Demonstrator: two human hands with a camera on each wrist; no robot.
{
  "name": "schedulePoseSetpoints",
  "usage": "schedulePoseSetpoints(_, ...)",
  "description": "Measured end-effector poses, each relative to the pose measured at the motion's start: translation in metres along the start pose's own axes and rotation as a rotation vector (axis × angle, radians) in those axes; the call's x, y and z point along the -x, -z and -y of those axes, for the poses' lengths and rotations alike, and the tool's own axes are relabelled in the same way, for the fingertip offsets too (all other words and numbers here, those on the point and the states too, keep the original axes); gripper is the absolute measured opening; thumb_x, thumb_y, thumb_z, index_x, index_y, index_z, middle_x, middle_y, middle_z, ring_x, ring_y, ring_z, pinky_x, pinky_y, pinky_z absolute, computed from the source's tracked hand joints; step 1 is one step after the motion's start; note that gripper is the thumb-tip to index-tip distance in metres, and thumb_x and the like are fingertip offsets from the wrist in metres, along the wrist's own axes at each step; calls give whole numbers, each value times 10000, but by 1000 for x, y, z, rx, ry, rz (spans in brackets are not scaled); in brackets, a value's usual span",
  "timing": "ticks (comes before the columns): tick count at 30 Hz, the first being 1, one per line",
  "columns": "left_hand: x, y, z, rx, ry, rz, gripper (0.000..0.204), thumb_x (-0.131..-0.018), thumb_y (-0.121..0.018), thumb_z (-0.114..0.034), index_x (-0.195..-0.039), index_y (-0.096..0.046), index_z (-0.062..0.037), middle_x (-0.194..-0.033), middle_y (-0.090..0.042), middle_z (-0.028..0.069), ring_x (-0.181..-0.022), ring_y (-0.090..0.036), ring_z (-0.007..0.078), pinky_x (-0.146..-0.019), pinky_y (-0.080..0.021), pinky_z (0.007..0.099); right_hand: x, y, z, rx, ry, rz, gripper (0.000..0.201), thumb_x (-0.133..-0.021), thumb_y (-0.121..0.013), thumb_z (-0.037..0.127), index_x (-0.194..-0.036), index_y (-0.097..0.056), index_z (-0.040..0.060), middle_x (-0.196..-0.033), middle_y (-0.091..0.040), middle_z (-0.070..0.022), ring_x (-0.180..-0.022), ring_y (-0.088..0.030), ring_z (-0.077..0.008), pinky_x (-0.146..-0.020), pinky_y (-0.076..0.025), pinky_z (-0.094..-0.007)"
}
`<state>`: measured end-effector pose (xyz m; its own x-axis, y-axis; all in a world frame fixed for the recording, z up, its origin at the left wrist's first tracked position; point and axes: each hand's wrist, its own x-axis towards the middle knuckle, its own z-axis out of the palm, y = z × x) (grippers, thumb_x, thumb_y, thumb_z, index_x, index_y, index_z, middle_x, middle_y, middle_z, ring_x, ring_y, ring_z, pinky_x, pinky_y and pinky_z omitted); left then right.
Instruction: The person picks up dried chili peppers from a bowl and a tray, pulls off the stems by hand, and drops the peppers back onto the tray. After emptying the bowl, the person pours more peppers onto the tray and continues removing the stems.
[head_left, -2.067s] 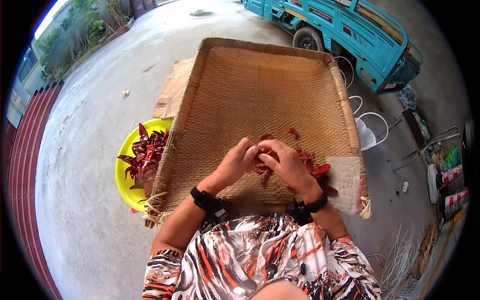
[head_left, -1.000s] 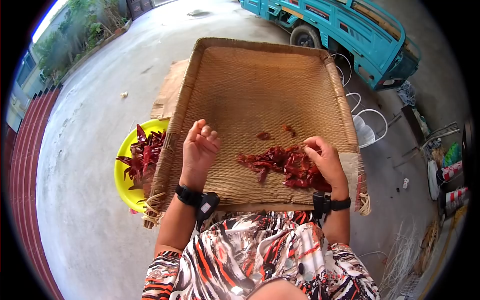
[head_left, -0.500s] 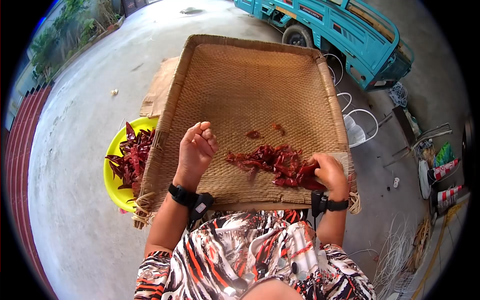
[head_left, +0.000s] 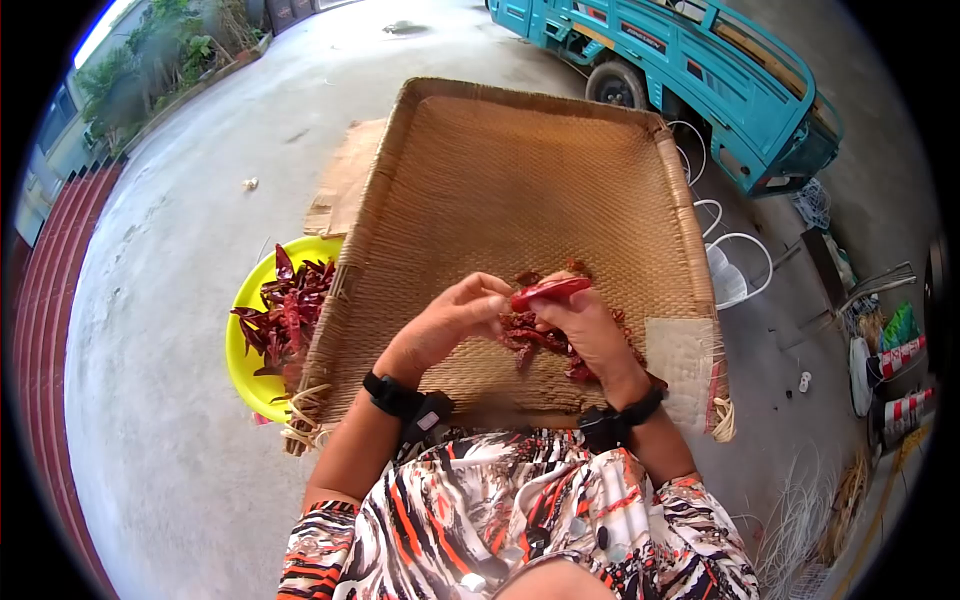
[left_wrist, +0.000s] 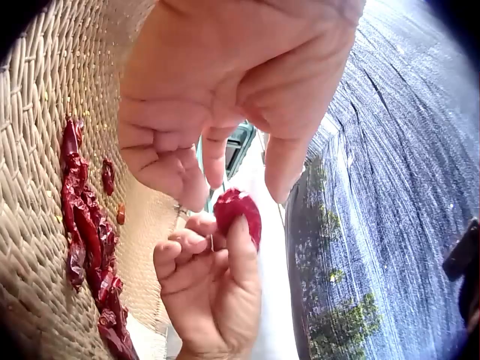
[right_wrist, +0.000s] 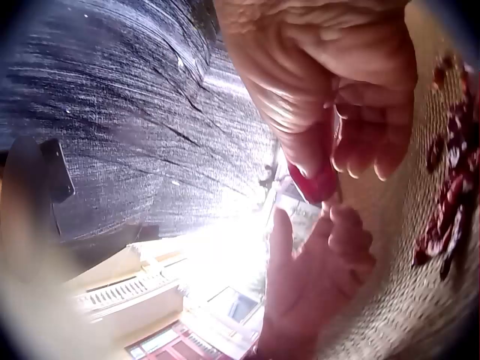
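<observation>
Between thumb and fingers the right hand (head_left: 590,330) pinches a red dried chili (head_left: 552,291), raised over the woven tray (head_left: 530,180). Beside the chili's end is the left hand (head_left: 455,318), its thumb and fingers parted in the left wrist view, with nothing seen in its grasp. A gap shows there between the left fingers and the chili (left_wrist: 238,214). Under the hands lies a pile of dark red chilies (head_left: 535,338), partly hidden by them; the left wrist view shows these chilies (left_wrist: 90,232) along the weave.
A yellow basin (head_left: 238,345) of whole chilies stands left of the tray, near a flat cardboard piece (head_left: 345,180). A white bucket (head_left: 728,275) is at the right. Farther back stands a blue cargo vehicle (head_left: 690,70). Cords and stools crowd the right side.
From the pile's right side, the right hand has come to the middle with a chili in its pinch. The left hand has lowered and moved right to meet it.
</observation>
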<state>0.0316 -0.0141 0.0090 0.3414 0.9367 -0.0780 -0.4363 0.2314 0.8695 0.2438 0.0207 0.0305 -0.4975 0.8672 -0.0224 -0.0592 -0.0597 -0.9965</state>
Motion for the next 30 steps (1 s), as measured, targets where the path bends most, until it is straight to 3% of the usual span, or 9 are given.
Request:
schedulePoseSetpoints(2, 1, -3, 1, -104, -29, -6, 179, -947, -607, -207, -1040, -562, -61, -872, -608, 5, -786, -592, 92, -778, -514, 270, -5, -18, 2, -71, -77, -13, 149, -948, -606, 167, -1038, -628, 50, -878, -636, 21, -714, -558, -32, -626, -472, -192)
schedulePoseSetpoints(5, -6, 11, 13, -94, -68, -29, 178, -943, -618, -230, -978, -571, -62, -844, -608, 1, -752, -586, 76, -744, -528, 272, -15, -25, -12, -95, -31, 70, 185, -957, -596, 214, -1047, -619, 54, -860, -630, 14, -675, -539, -40, -607, -463, -187)
schedulePoseSetpoints(9, -4, 12, 12, -170, -63, -101, 182, -946, -617, -250, -918, -569, -77, -776, -598, -20, -717, -565, 61, -715, -513, 252, -17, -15, -24, -196, -12, -7, 212, -965, -583, 247, -1060, -588, 58, -829, -611, 7, -661, -519, -38, -596, -454, -187)
schedulePoseSetpoints(15, -3, 8, 9, -200, -119, 45, 206, -960, -592, -279, -888, -558, -89, -745, -585, -22, -703, -555, 52, -696, -498, 236, -21, -10, -28, -293, -151, 24, 225, -977, -557, 270, -1085, -558, 73, -858, -615, 4, -668, -544, -30, -606, -490, -187)
schedulePoseSetpoints(18, -1, 6, 6, -120, -93, -55, 205, -981, -552, -285, -913, -548, -92, -741, -579, -17, -688, -551, 63, -678, -481, 240, -24, -8, -36, -132, -149, -39, 259, -979, -550, 280, -1129, -536, 70, -858, -610, 6, -673, -557, -35, -619, -509, -191)
schedulePoseSetpoints(22, -3, 11, -2, 295, -311, -144, 210, -1008, -484, -300, -961, -511, -97, -799, -559, -11, -710, -535, 112, -672, -446, 259, -17, 5, -26, -122, -92, -198, 293, -977, -547, 273, -1192, -507, 78, -880, -610, -14, -682, -548, -46, -644, -504, -192)
schedulePoseSetpoints(25, -4, 31, -2, 559, -652, 129, 315, -1000, -462, -388, -1215, -521, -166, -956, -557, -37, -826, -514, 119, -746, -458, 297, -16, 25, -30, -211, -56, -205, 244, -974, -549, 225, -1176, -523, 91, -881, -622, -3, -641, -562, -45, -637, -524, -209)
schedulePoseSetpoints(26, -1, 36, -7, 636, -697, 161, 472, -973, -449, -476, -1365, -447, -212, -972, -589, -26, -864, -519, 148, -777, -469, 335, -15, 30, -31, -225, -47, -210, 233, -968, -555, 204, -1166, -530, 85, -876, -622, 3, -642, -566, -43, -639, -524, -207)
schedulePoseSetpoints(30, 7, 37, -18, 711, -673, 35, 493, -962, -510, -438, -1382, -438, -191, -999, -636, -4, -865, -556, 150, -785, -491, 326, -5, 37, -22, -217, -32, -219, 220, -953, -570, 175, -1145, -545, 69, -864, -618, 9, -651, -566, -38, -637, -519, -201)
